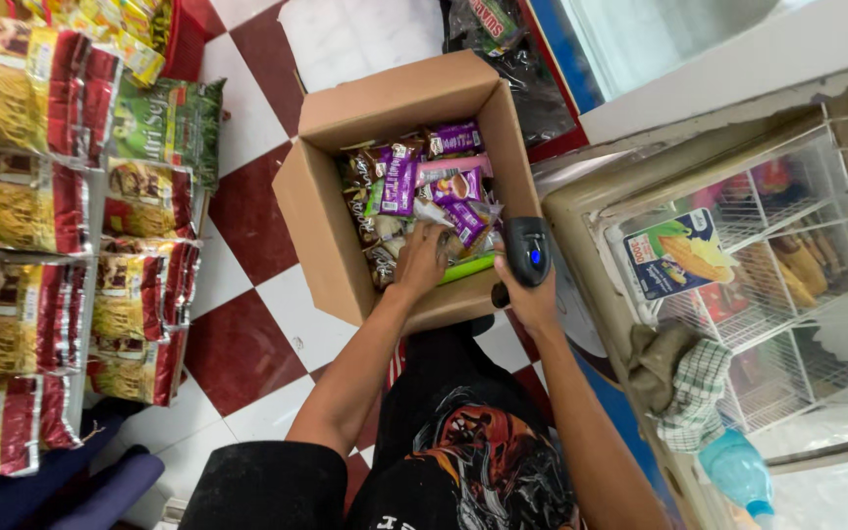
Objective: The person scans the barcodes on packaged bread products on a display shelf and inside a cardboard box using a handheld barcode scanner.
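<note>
A: Your left fingers (434,238) are curled down among the snack packets (424,196) inside the cardboard box (331,221), pressing on the wrappers; whether they pinch one I cannot tell. Your right hand (532,294) has its fingers wrapped tight around a black handheld scanner (526,251), held just over the box's right wall.

B: How much room do you have?

A: Little. The box sits on the red-and-white tiled floor (247,206), its near wall against your knees. A glass-topped freezer (738,294) crowds your right arm; a rack of noodle packs (41,226) stands to your left, across a strip of open tile.

B: Counts?

A: One box, one scanner, two hands. The packets overlap too much to count.

B: Their look?

A: Small glossy wrappers, mostly purple and brown, one pink, with a green edge at the near side.
</note>
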